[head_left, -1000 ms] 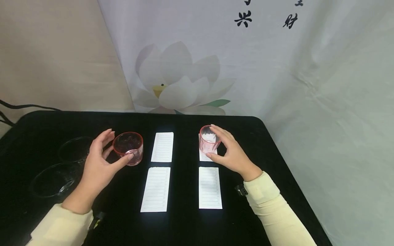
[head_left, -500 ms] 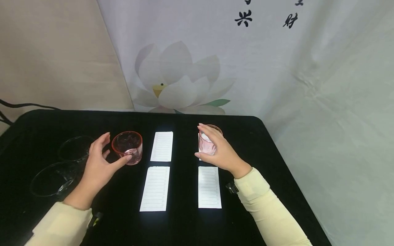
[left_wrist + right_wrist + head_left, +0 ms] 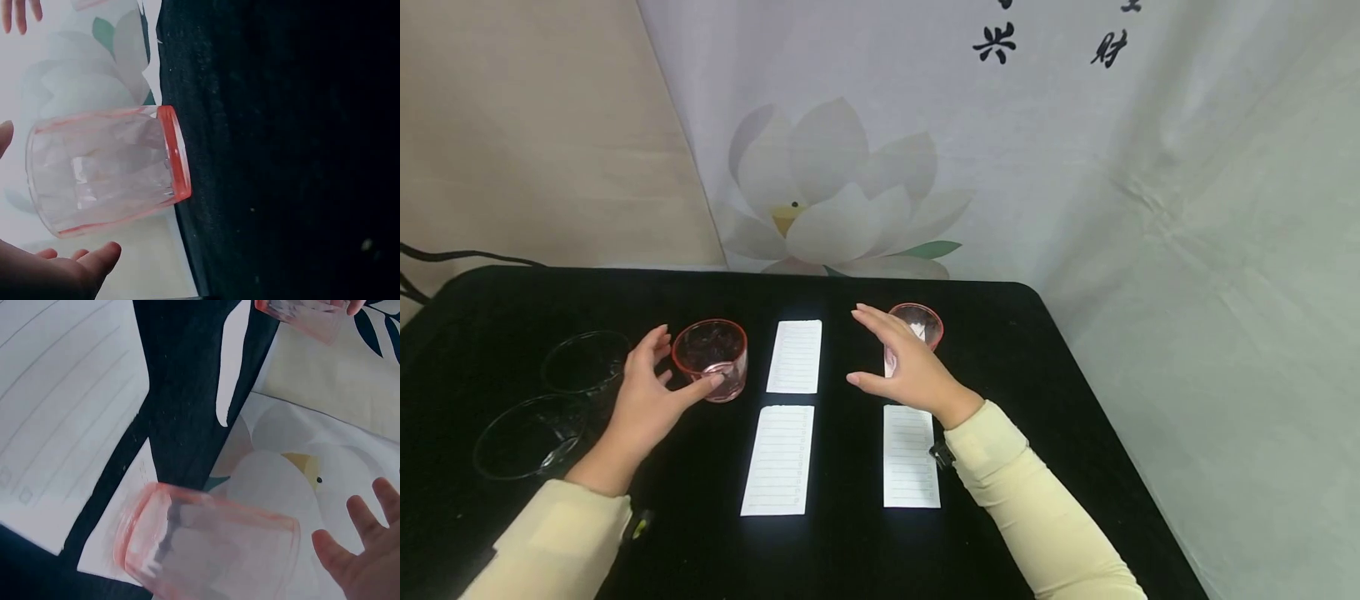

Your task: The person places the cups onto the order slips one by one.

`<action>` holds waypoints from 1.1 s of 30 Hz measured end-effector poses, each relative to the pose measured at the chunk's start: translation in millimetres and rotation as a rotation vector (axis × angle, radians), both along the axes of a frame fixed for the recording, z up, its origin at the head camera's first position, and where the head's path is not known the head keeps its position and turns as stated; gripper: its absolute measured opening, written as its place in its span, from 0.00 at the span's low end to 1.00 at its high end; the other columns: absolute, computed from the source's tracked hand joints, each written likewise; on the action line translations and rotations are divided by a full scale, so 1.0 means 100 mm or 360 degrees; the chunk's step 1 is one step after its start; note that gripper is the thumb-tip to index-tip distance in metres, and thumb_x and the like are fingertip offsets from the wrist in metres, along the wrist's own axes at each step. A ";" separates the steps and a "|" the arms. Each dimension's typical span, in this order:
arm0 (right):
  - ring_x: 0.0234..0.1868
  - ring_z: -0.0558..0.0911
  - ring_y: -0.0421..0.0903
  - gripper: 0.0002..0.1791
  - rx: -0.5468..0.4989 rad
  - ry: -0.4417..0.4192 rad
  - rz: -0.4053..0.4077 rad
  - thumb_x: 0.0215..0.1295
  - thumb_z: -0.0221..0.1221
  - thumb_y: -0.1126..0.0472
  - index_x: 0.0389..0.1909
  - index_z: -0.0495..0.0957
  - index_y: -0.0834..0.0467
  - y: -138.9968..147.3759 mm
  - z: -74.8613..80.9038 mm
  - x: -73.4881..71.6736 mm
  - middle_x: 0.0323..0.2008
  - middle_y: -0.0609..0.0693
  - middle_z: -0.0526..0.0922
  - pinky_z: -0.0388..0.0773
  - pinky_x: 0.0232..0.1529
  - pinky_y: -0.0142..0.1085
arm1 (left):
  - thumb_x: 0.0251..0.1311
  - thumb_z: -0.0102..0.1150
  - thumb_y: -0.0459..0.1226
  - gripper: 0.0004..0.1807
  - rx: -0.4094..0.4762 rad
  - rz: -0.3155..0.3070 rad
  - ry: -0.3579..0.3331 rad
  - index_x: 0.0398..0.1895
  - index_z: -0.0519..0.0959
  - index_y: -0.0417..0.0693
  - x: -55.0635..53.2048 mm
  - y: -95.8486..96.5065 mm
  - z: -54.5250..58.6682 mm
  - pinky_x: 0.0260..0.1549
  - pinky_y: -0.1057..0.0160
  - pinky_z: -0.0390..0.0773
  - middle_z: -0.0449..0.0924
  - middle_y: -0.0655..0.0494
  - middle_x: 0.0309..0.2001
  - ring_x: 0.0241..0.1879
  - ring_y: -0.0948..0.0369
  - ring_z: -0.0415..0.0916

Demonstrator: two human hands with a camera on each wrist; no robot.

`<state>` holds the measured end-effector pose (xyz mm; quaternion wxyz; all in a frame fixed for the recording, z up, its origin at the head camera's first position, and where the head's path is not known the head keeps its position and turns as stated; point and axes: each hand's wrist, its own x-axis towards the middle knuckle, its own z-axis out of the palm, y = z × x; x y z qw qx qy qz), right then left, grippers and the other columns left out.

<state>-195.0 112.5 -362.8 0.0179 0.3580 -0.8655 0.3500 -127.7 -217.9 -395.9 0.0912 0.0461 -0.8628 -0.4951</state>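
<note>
A pinkish clear drinking glass [image 3: 718,379] with a red rim stands on the black table at the left. My left hand [image 3: 647,404] is curved beside it, thumb in front and fingers behind. In the left wrist view its fingertips [image 3: 107,255] show a gap from the glass wall. A matching glass [image 3: 931,327] stands on the far right paper card [image 3: 119,528]. My right hand [image 3: 917,375] is spread to the left of that glass, covering part of it in the head view. In the right wrist view its fingers [image 3: 331,550] are apart from the glass.
Two clear round vessels [image 3: 559,452] stand left of my left hand. Other lined white cards lie at mid-table: far left [image 3: 794,357], near left [image 3: 777,461] and near right [image 3: 912,457]. A printed cloth [image 3: 880,167] hangs behind the table's far edge.
My right hand has moved left off the far right glass, its fingers opening wider. The left hand's fingers have eased away slightly from its glass. Both glasses stay in place.
</note>
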 end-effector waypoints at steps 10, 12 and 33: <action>0.74 0.54 0.45 0.44 0.0113 -0.0064 -0.0011 0.58 0.65 0.47 0.74 0.57 0.49 -0.19 -0.08 -0.06 0.75 0.45 0.54 0.59 0.71 0.50 | 0.56 0.68 0.42 0.57 0.0042 -0.0034 -0.0112 0.75 0.36 0.38 -0.04 -0.01 -0.02 0.62 0.34 0.60 0.47 0.26 0.70 0.69 0.33 0.48; 0.74 0.54 0.44 0.44 0.0152 -0.0064 -0.0026 0.58 0.65 0.46 0.74 0.56 0.49 -0.22 -0.09 -0.08 0.75 0.44 0.54 0.56 0.72 0.49 | 0.57 0.68 0.43 0.57 0.0046 -0.0040 -0.0132 0.75 0.36 0.38 -0.04 -0.01 -0.03 0.62 0.34 0.59 0.46 0.26 0.70 0.69 0.33 0.48; 0.75 0.52 0.46 0.45 0.0438 -0.0169 -0.0088 0.59 0.60 0.39 0.75 0.54 0.47 -0.51 -0.29 -0.23 0.76 0.43 0.51 0.57 0.71 0.50 | 0.57 0.67 0.43 0.56 0.0091 -0.0059 -0.0188 0.75 0.38 0.35 -0.05 0.00 -0.07 0.63 0.34 0.59 0.48 0.26 0.70 0.69 0.32 0.49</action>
